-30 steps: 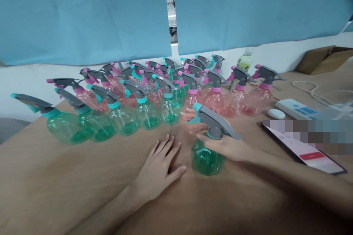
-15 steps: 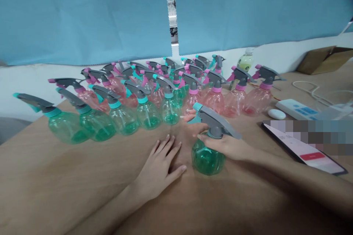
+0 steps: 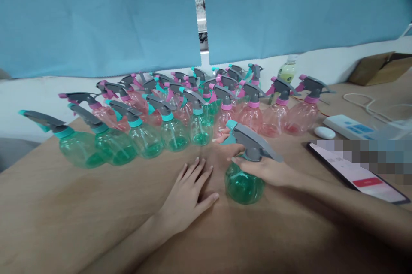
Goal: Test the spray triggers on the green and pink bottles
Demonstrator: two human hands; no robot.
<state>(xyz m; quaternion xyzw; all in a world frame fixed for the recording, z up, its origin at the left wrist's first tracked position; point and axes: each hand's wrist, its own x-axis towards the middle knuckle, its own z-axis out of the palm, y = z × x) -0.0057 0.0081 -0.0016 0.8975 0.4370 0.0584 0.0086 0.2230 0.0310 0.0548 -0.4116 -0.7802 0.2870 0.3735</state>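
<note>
My right hand [image 3: 267,170] is wrapped round the neck of a green spray bottle [image 3: 245,186] with a grey and turquoise trigger head, which stands upright on the wooden table [image 3: 106,218]. Flat on the tabletop, just left of that bottle, lies my left hand [image 3: 188,197], its fingers spread and holding nothing. Beyond my hands a front row of green bottles runs to the left, one of them a green bottle [image 3: 174,133] near the middle. Several pink bottles, such as a pink bottle [image 3: 249,116], stand behind and to the right.
At the right lie a phone [image 3: 350,171], a white oval object [image 3: 324,132], a white power strip [image 3: 347,127] and white cables [image 3: 363,101]. An open cardboard box [image 3: 380,68] and a drink bottle [image 3: 287,70] stand farther back. A blue sheet [image 3: 96,16] covers the wall.
The whole view has shifted very slightly. Both hands and the held bottle keep the same places on the table.
</note>
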